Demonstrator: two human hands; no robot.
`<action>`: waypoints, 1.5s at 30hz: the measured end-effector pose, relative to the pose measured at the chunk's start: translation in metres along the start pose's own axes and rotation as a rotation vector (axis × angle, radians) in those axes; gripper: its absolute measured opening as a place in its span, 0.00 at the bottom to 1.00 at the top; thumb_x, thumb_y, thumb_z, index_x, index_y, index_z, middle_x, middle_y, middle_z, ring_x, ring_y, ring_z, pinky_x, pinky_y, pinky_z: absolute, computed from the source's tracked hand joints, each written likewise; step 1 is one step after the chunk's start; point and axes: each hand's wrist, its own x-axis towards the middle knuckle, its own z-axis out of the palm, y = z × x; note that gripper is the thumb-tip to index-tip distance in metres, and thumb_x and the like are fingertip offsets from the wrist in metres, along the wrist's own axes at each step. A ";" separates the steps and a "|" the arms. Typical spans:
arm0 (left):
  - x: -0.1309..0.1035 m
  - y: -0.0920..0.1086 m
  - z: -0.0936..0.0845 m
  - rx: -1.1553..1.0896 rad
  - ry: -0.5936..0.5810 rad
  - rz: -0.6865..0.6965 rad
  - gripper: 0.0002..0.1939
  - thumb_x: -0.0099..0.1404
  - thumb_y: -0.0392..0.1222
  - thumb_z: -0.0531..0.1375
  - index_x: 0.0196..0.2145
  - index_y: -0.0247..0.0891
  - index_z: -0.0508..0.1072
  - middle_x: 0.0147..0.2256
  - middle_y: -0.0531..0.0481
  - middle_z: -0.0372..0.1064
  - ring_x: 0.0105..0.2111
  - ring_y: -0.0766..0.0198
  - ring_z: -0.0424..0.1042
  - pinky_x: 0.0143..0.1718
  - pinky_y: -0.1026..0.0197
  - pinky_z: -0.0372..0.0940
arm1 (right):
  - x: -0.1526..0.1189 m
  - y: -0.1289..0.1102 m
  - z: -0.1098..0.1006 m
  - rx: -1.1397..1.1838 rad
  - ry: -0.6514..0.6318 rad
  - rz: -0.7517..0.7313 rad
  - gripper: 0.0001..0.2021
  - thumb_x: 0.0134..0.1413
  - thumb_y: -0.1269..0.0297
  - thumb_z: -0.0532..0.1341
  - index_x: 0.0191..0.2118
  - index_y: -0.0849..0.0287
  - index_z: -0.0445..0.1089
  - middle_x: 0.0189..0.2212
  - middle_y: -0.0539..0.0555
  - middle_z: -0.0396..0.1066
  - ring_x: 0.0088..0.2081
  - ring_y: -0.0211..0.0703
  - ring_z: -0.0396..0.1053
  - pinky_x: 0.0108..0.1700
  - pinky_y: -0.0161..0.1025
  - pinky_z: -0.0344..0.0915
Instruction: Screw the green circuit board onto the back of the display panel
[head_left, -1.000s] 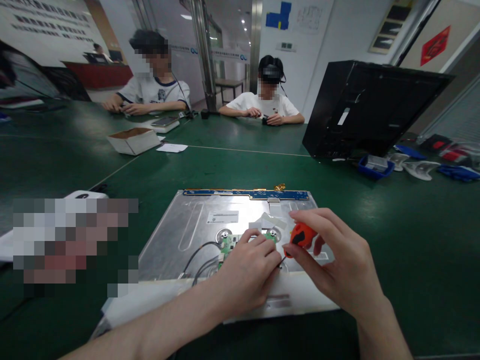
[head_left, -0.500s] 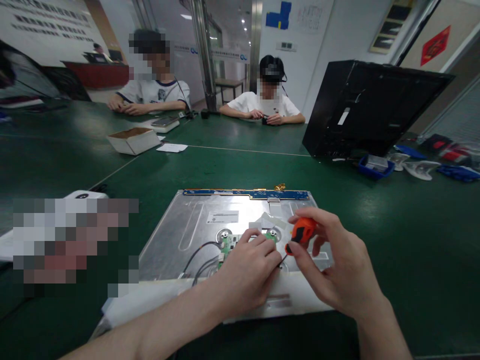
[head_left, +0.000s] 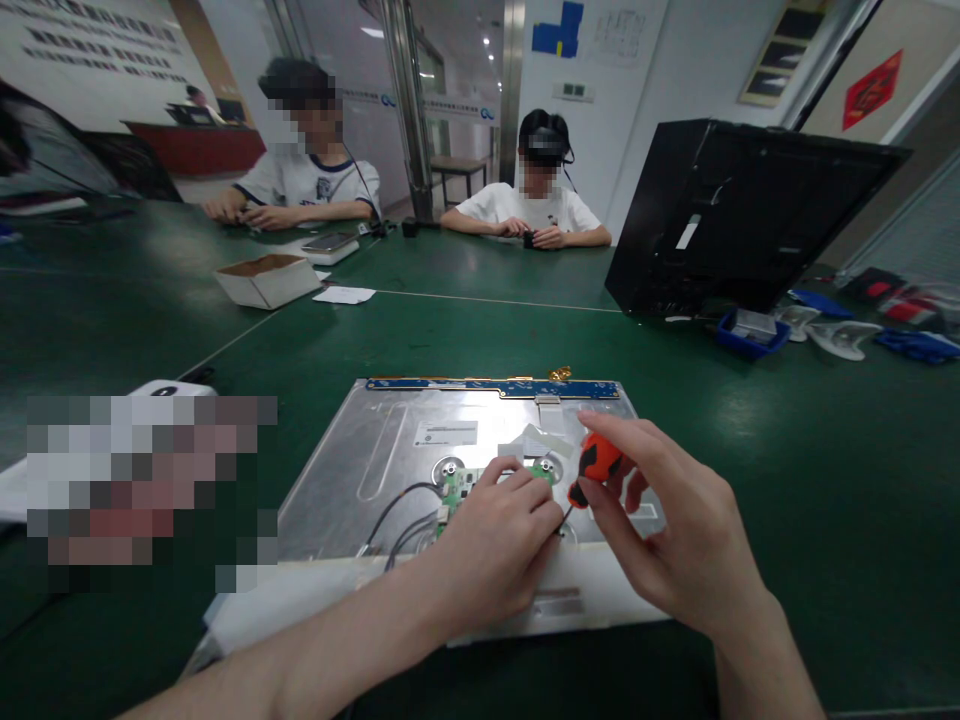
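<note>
In my right hand (head_left: 667, 530) is a stubby screwdriver with an orange-and-black handle (head_left: 598, 460), gripped between thumb and fingers. Its thin shaft slants down to the left, and the tip is hidden behind my left hand (head_left: 510, 530). That hand rests with curled fingers over a small green circuit board (head_left: 459, 487); whatever its fingertips press or pinch is out of sight. The board sits on the metal back of a flat display panel (head_left: 337, 500). Black cables (head_left: 397, 505) run from the board's left side. Along the panel's far edge lies a blue circuit strip (head_left: 450, 387).
A large black monitor housing (head_left: 735, 220) stands at the right, beside a blue tray (head_left: 750, 335). An open cardboard box (head_left: 268, 283) and white paper (head_left: 344, 295) lie farther left. Two people sit across the green table (head_left: 465, 330). A partly blurred white object (head_left: 161, 390) lies at left.
The screwdriver handle has turned and tilted slightly in my right hand, whose fingers have shifted round it. My left hand has stayed in place.
</note>
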 end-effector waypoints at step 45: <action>0.000 -0.001 0.002 -0.003 0.004 -0.005 0.07 0.66 0.34 0.55 0.37 0.37 0.73 0.37 0.46 0.73 0.38 0.56 0.70 0.50 0.49 0.57 | -0.001 -0.002 -0.001 -0.016 0.036 0.026 0.21 0.58 0.72 0.60 0.57 0.58 0.60 0.34 0.48 0.70 0.25 0.32 0.65 0.26 0.30 0.65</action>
